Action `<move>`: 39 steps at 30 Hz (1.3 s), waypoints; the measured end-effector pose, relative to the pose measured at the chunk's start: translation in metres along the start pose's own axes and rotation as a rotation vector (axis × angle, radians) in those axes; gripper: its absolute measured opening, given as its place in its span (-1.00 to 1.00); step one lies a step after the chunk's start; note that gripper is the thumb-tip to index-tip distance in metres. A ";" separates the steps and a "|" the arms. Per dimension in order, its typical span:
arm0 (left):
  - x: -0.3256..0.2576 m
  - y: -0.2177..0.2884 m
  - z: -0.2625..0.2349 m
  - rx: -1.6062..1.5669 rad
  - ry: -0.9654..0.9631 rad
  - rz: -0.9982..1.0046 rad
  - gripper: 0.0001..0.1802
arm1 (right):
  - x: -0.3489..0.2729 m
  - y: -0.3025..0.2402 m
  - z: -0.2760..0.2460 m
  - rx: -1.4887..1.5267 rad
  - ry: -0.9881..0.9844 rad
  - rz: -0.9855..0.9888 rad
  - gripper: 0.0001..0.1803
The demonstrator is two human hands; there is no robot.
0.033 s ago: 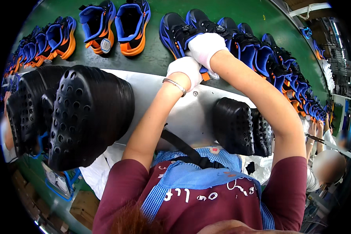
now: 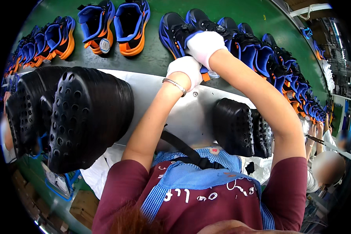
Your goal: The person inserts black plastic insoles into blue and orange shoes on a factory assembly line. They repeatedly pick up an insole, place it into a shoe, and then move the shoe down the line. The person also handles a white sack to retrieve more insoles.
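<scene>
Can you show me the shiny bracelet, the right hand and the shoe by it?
Bracelet [image 2: 176,84]: head view, middle of the silver band.
Right hand [image 2: 205,47]: head view, back of the white glove.
Shoe [image 2: 176,32]: head view, on the black upper.

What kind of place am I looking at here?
Probably a shoe factory or workshop: rows of matching black, blue and orange shoes stand on a long green surface, stacks of perforated black pieces sit close by, and another person is farther along at the right.

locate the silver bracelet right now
In the head view, near the middle, the silver bracelet circles the wrist just below the white-gloved left hand.
</scene>
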State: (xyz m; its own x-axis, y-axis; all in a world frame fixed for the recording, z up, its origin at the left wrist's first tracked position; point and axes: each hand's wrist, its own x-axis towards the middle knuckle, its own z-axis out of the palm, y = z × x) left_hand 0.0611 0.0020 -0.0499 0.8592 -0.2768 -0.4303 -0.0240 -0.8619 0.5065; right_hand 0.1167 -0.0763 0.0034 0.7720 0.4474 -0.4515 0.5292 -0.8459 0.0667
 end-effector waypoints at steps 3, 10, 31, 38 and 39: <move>0.009 0.003 -0.006 0.086 -0.070 0.004 -0.61 | 0.013 0.006 0.005 -0.068 0.097 -0.013 -0.75; -0.001 -0.004 -0.002 0.041 0.026 0.051 -0.54 | -0.002 -0.004 -0.007 -0.047 0.050 0.026 -0.66; 0.005 -0.015 -0.020 0.232 0.068 0.075 -0.51 | -0.172 0.099 0.003 0.342 0.620 0.032 -0.63; 0.017 -0.100 -0.035 0.233 0.666 0.033 -0.41 | -0.357 0.188 0.138 0.383 0.748 0.792 -0.72; 0.013 -0.089 -0.033 0.291 0.702 -0.009 -0.40 | -0.380 0.202 0.168 0.329 0.770 0.823 -0.69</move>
State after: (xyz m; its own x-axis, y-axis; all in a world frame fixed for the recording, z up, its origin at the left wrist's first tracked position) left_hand 0.0912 0.0896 -0.0758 0.9812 -0.0181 0.1923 -0.0661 -0.9670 0.2459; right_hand -0.1284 -0.4661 0.0388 0.9078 -0.3071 0.2855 -0.2582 -0.9459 -0.1965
